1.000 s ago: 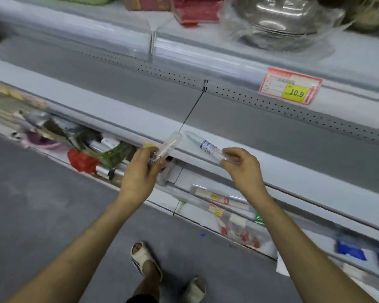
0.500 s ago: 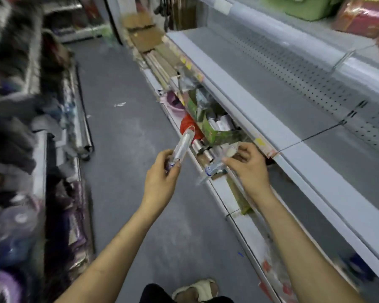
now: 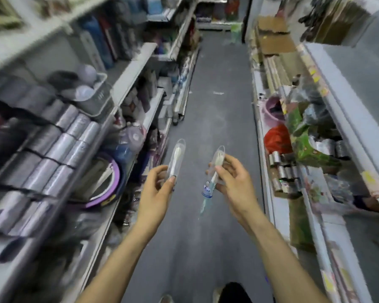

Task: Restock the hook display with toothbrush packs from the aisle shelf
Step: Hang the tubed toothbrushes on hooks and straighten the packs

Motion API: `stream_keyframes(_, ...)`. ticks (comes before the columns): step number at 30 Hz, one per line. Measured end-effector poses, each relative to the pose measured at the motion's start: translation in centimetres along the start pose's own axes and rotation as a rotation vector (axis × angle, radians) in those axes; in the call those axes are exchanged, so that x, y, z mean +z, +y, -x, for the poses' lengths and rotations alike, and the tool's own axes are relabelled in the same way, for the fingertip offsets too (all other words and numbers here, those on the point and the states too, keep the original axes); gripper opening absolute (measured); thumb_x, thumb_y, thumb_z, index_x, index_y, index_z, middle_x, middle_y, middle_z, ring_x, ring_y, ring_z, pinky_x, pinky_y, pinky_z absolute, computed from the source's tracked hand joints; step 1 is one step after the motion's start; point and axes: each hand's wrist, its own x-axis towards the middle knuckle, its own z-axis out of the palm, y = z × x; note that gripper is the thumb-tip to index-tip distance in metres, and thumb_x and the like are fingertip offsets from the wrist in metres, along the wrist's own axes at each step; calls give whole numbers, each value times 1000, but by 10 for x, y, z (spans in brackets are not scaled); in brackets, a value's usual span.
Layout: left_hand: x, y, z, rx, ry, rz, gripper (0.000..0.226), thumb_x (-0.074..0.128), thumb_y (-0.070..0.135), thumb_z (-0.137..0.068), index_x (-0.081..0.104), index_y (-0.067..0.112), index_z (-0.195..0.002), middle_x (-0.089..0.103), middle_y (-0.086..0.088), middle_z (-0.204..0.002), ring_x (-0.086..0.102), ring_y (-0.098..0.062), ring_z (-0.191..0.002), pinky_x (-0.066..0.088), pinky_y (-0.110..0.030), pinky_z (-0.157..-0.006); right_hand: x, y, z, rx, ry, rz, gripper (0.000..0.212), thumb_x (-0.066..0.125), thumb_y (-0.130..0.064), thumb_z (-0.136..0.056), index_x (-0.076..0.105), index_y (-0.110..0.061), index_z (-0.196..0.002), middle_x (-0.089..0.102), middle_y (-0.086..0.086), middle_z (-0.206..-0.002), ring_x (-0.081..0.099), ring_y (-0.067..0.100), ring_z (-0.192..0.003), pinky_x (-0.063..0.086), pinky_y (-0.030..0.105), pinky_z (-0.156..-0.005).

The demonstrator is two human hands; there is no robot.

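The toothbrush pack [image 3: 177, 156] in the left hand [image 3: 157, 191] is clear over a white brush. The second pack [image 3: 214, 169], in the right hand [image 3: 234, 182], is clear too, with a white head, pale teal handle and blue-and-white label. Beyond both hands the floor [image 3: 217, 106] is dark grey. Right of the right hand are a red bundle [image 3: 276, 138] and green packets [image 3: 304, 145]; left of the left hand, silver rolls [image 3: 59, 145] and a purple hoop [image 3: 109, 186].

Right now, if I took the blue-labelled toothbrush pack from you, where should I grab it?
Pinch the blue-labelled toothbrush pack by its lower end, coming from below: that end sticks out free beneath the right hand, which holds the slim tube's middle. The rounded top is left clear for hanging.
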Motion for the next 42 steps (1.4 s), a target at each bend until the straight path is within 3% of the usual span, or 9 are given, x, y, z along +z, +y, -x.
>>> stream_keyframes(7, -87, 16, 99, -51, 442, -22, 33, 68, 1, -98, 65, 18, -126, 73, 14, -112, 68, 4, -93, 49, -11, -84, 101, 9, 48, 13, -496, 133, 30, 61, -3, -102, 69, -25, -120, 76, 5, -115, 74, 24, -108, 59, 54, -98)
stream_keyframes(10, -97, 15, 162, -98, 670, -3, 31, 71, 4, -97, 67, 21, -123, 75, 14, -112, 71, 1, -96, 52, -14, -83, 120, 20, 83, -42, -714, 217, 30, 66, -6, -97, 71, -26, -119, 77, -1, -112, 72, 20, -109, 57, 51, -100)
stream_keyframes(15, -96, 10, 278, -158, 1009, -3, 30, 71, 7, -98, 65, 18, -125, 71, 9, -118, 70, 7, -91, 51, -10, -76, 142, 43, 166, -81, -1059, 302, 30, 65, -2, -98, 70, -25, -116, 77, -9, -103, 71, 8, -96, 59, 36, -87)
stream_keyframes(20, -92, 1, 395, -218, 1251, 49, 36, 75, 7, -94, 66, 26, -123, 73, 7, -120, 72, -15, -105, 59, -34, -90, 143, 62, 269, -79, -1291, 320, 29, 68, -4, -97, 68, -23, -119, 77, -6, -106, 72, 11, -98, 57, 30, -85)
stream_keyframes(25, -88, 3, 517, -156, 1539, 142, 38, 74, 1, -92, 66, 24, -121, 74, 2, -118, 73, -11, -103, 59, -23, -81, 142, 69, 392, -122, -1575, 353, 29, 67, -8, -99, 67, -26, -122, 77, -8, -108, 72, 9, -100, 54, 23, -79)
stream_keyframes(27, -91, 4, 564, -143, 1613, 154, 38, 74, 0, -93, 65, 21, -123, 74, 1, -118, 73, -10, -101, 59, -23, -81, 140, 71, 440, -151, -1645, 349, 31, 67, -9, -99, 67, -26, -125, 76, -10, -110, 72, 7, -103, 56, 22, -81)
stream_keyframes(32, -115, 9, 691, -147, 1712, 135, 38, 76, 5, -92, 66, 27, -121, 75, 5, -118, 73, -16, -107, 60, -41, -93, 138, 77, 568, -186, -1740, 308, 29, 69, -6, -97, 69, -23, -121, 77, -9, -109, 72, 7, -102, 58, 27, -89)
stream_keyframes(36, -143, 26, 793, -120, 1763, 89, 38, 76, 3, -92, 65, 24, -123, 74, 8, -115, 73, -10, -100, 62, -29, -84, 136, 85, 668, -185, -1791, 278, 30, 71, -6, -96, 70, -25, -119, 77, -9, -109, 73, 7, -101, 60, 32, -91)
stream_keyframes(42, -203, 46, 905, -125, 1765, 10, 36, 76, 5, -93, 66, 23, -123, 73, 9, -117, 73, -18, -105, 60, -29, -83, 155, 95, 776, -196, -1805, 240, 30, 76, -17, -95, 70, -25, -123, 77, -11, -112, 73, 7, -105, 61, 40, -93)
